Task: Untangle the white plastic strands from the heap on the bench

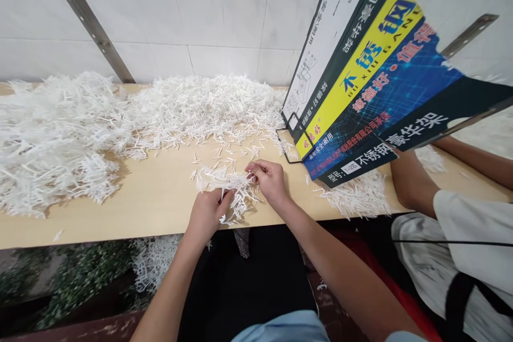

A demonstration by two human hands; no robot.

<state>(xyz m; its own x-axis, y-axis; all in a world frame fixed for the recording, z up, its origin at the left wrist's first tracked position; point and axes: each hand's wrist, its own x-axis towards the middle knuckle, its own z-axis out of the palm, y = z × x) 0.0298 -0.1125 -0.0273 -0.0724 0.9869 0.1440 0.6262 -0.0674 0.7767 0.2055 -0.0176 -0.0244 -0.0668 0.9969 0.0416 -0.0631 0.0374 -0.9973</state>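
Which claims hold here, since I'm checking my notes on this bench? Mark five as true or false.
1. The left hand and right hand are at a small pile of white pieces. True.
2. Both hands wear gloves. False: they are bare.
3. A printed cardboard panel stands to the right of both hands. True.
4. Nothing white lies left of the hands. False: a large white heap does.
5. The wall is red brick. False: it has pale tiles.
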